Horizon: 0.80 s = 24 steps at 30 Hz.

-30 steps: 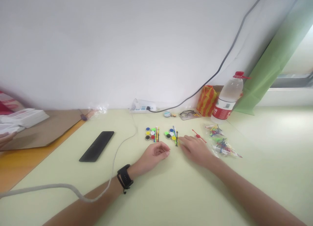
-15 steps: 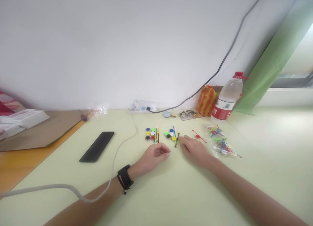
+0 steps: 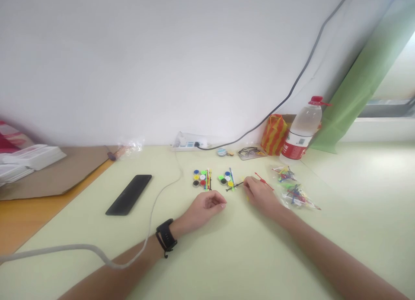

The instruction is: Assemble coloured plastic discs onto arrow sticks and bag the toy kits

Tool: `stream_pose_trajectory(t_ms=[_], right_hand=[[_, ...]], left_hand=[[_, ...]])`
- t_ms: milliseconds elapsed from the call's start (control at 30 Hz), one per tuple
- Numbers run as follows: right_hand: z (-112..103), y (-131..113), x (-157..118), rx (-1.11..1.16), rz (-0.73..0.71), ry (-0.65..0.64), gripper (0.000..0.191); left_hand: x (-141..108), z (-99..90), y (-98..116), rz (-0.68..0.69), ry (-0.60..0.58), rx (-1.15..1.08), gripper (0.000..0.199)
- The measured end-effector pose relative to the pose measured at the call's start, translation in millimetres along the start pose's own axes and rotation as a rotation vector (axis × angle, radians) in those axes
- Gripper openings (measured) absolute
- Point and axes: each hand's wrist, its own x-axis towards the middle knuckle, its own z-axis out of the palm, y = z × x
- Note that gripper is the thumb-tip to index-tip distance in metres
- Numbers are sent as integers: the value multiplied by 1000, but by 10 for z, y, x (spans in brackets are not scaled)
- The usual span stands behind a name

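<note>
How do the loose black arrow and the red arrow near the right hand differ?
The black arrow lies left of the right hand; the red arrow lies on its far side. In view, the black arrow slants up rightward, the red arrow down. Both are slender.

Right grip (image 3: 259, 195) lowered to pale counter (image 3: 207, 265), right of centre; black arrow piece (image 3: 238, 185) ends at its tips, contact unclear. Left grip (image 3: 203, 208) half-curled, lower centre; contents hidden. Coloured discs (image 3: 196, 177) and sticks (image 3: 210, 179) in two clusters, mid-frame. Black phone (image 3: 129, 195), left of centre. Bagged pieces (image 3: 297, 195) and red-capped bottle (image 3: 302, 123), right side.
</note>
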Motion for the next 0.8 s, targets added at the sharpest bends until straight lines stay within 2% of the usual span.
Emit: stream_pose_trajectory(t_ms=[133,267,500,700,800], right_hand=[[12,88,29,47,19,40,16],[56,182,55,143,-7,159,13],[95,338,119,290,-86,340,28],[93,316,105,365,-151,321,41],[104,301,103,417,-186,297,40]], left_hand=[[1,-1,-10,1,-3,8,21],[1,-7,-17,1,-13,12,20],[-9,-13,-16,-8,-19,26,19],[-6,-2,21,-12,-18,33,19],[-8,-2,16,-8,-19,28,19]])
